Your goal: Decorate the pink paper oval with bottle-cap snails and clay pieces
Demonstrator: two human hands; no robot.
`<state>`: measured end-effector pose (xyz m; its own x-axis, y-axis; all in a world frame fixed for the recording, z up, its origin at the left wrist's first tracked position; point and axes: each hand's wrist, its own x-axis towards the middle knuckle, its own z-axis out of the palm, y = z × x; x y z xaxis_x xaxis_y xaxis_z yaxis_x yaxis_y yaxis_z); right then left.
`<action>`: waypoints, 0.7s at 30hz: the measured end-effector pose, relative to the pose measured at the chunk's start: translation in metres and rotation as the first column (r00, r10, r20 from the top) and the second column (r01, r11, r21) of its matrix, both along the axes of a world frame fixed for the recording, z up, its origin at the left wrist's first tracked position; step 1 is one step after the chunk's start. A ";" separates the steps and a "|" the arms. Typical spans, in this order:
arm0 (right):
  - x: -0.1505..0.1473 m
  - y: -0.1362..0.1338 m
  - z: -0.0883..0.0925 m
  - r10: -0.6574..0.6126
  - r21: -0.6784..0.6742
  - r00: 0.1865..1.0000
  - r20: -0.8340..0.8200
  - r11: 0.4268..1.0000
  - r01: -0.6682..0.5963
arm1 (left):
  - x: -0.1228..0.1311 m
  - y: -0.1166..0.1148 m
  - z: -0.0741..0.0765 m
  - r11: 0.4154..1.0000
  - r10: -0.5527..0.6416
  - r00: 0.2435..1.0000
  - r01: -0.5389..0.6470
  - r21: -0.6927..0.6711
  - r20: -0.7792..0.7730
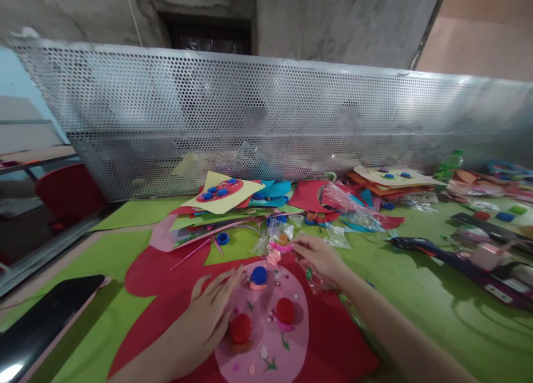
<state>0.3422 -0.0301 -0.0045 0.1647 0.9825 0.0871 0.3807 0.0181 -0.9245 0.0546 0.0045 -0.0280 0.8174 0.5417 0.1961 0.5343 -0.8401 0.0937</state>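
Observation:
My left hand [210, 311] lies over the left side of a pink oval paper [258, 363], its fingers stretched out beside a blue round cap [259, 275] and a red round cap [240, 328]. A second red cap [285, 311] sits on the oval, with small flowers and green leaf pieces around it. At the oval's top edge, my right hand [320, 256] pinches a small bright pink curved strip [283, 248]. Right by the strip is a small peach piece [273, 256]; whether they touch I cannot tell.
Red paper [337, 338] lies beneath the oval. Behind it are heaped coloured papers [266, 191], plastic bags [337, 236] and a blue ring [223, 238]. A phone [50, 322] lies left; a dark glue gun [441, 252] lies right. A perforated metal screen [291, 122] closes the back.

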 end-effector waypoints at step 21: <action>0.046 0.024 -0.041 -0.221 -0.079 0.833 -0.508 0.974 0.210 | 0.001 -0.002 0.000 0.999 0.019 0.999 -0.017 -0.043 0.035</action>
